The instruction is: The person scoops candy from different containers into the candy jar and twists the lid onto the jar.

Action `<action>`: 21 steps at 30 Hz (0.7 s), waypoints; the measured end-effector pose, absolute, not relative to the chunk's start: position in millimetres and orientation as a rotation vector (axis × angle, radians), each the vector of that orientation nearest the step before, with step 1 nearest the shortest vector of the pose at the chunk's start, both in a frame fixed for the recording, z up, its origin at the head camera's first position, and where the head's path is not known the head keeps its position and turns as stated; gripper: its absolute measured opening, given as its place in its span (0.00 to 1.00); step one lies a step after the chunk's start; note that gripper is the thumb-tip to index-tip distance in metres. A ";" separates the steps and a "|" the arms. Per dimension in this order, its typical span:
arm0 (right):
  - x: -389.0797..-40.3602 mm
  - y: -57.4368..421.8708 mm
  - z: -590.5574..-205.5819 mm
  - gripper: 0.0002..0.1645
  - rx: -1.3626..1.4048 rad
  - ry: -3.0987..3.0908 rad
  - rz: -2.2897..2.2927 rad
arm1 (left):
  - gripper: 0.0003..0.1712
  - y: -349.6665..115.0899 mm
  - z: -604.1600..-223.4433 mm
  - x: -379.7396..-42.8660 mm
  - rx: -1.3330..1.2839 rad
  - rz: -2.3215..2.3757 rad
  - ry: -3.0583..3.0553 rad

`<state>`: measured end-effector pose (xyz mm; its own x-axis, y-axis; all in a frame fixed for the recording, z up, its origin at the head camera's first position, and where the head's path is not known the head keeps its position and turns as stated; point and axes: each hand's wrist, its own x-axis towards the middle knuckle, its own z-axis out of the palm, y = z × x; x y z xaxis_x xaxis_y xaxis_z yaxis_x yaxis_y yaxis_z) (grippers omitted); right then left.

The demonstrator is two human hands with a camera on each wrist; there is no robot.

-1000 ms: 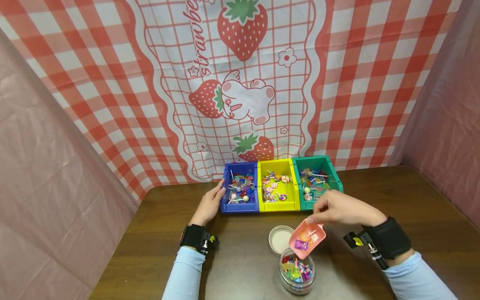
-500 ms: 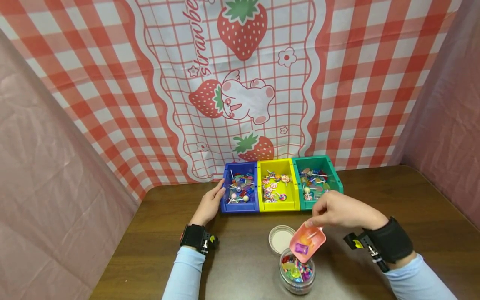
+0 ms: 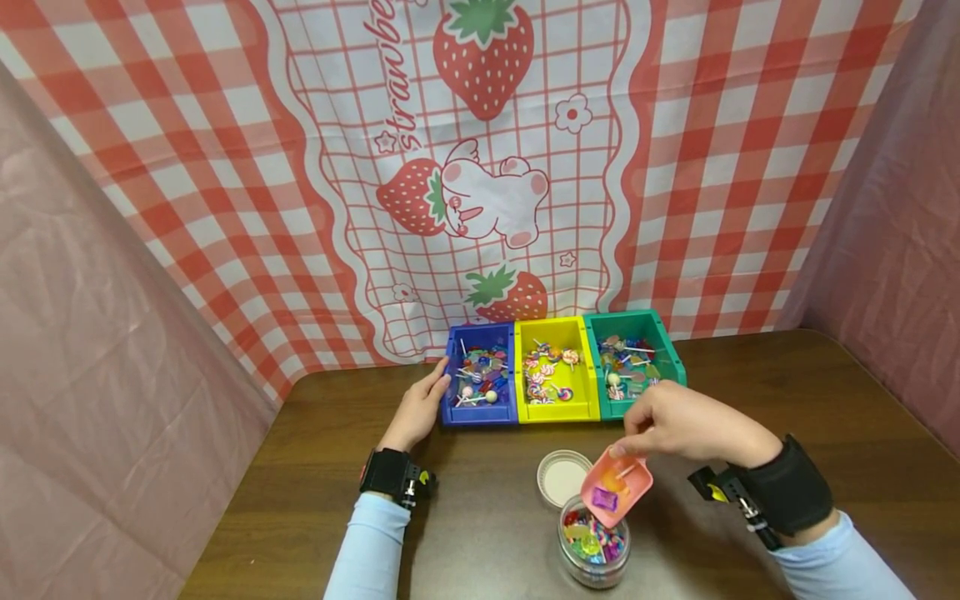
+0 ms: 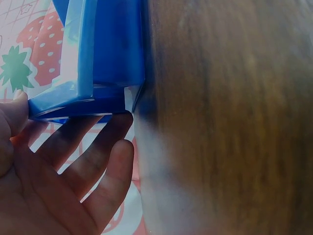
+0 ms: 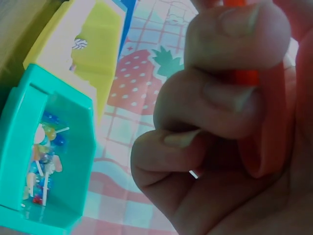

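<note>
My right hand grips the handle of a small pink scoop; in the right wrist view its fingers curl round the handle. A purple wrapped candy and an orange lollipop lie in the scoop, which tilts down over the mouth of a clear jar of mixed candies. My left hand holds the side of the blue bin. In the left wrist view its thumb lies at the bin's lip and other fingertips reach beneath it.
Joined to the blue bin are a yellow bin with swirl lollipops and a green bin with mixed candies. A white round lid lies behind the jar. A strawberry-print cloth hangs behind the brown table.
The scoop has dipped slightly lower and tilted more toward the jar, and the purple candy has shifted toward its front edge. My left hand has stayed in place.
</note>
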<state>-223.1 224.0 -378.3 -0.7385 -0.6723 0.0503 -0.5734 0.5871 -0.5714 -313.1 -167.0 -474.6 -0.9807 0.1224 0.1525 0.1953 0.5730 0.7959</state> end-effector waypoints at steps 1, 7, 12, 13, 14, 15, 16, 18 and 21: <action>-221.6 223.1 -376.6 0.21 -1.044 2.652 -0.848 | 0.27 -167.1 -474.5 -313.1 -0.273 -1.390 -2.715; -213.6 218.6 -369.1 0.21 -1.037 2.697 -0.786 | 0.27 -168.0 -475.6 -314.2 -0.263 -1.403 -2.720; -210.1 216.2 -367.4 0.22 -1.027 2.737 -0.735 | 0.28 -168.1 -475.8 -314.4 -0.262 -1.424 -2.717; -209.5 215.7 -367.0 0.21 -1.029 2.743 -0.726 | 0.28 -167.9 -475.5 -314.2 -0.261 -1.428 -2.717; -208.9 215.2 -366.3 0.21 -1.032 2.748 -0.718 | 0.28 -167.8 -475.2 -314.1 -0.261 -1.431 -2.716; -208.3 214.6 -365.7 0.21 -1.037 2.755 -0.705 | 0.27 -167.7 -475.0 -313.9 -0.261 -1.434 -2.716; -207.7 214.1 -365.1 0.20 -1.044 2.761 -0.695 | 0.27 -167.5 -474.7 -313.7 -0.260 -1.438 -2.714; -206.6 212.9 -364.1 0.20 -1.056 2.772 -0.678 | 0.27 -167.1 -474.2 -313.4 -0.254 -1.439 -2.715; -205.0 211.2 -363.1 0.20 -1.072 2.788 -0.660 | 0.27 -166.5 -473.1 -312.8 -0.249 -1.448 -2.715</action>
<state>-205.0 211.2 -363.1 -0.7514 -0.6554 0.0763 -0.6200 0.6618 -0.4216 -312.8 -166.5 -473.1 -0.9856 0.1161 0.1232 0.1670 0.5473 0.8201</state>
